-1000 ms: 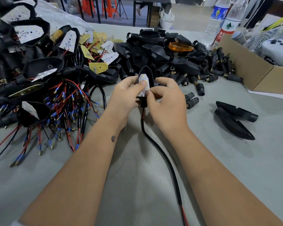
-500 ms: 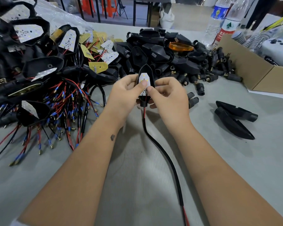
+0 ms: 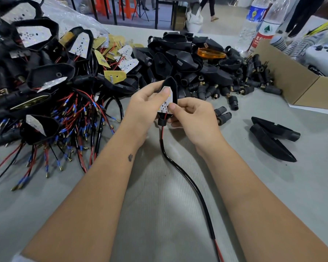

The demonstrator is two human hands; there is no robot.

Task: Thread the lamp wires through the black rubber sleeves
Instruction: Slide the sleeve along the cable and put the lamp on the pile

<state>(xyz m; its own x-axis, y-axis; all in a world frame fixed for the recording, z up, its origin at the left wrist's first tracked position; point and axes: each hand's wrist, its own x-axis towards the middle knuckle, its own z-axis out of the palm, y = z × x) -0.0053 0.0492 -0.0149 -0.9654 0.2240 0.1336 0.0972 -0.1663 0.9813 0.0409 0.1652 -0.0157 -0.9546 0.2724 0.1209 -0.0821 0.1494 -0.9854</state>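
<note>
Left hand [image 3: 146,106]: grips black lamp housing [image 3: 172,86], thumb pressed on white LED board [image 3: 166,104].
Right hand [image 3: 194,118]: pinches board's lower edge with thumb and forefinger.
Lamp wires [image 3: 162,130]: red and black, emerging below housing into black rubber sleeve [image 3: 187,182], trailing over grey table [image 3: 159,214].
Left: pile of wired lamps [image 3: 45,91].

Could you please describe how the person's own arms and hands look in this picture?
Both forearms are bare, with no gloves, rings or watch visible. The left hand and right hand have short, unpainted nails. A small dark tattoo marks the left forearm near the wrist. A bit of white sleeve shows at the bottom left.
</note>
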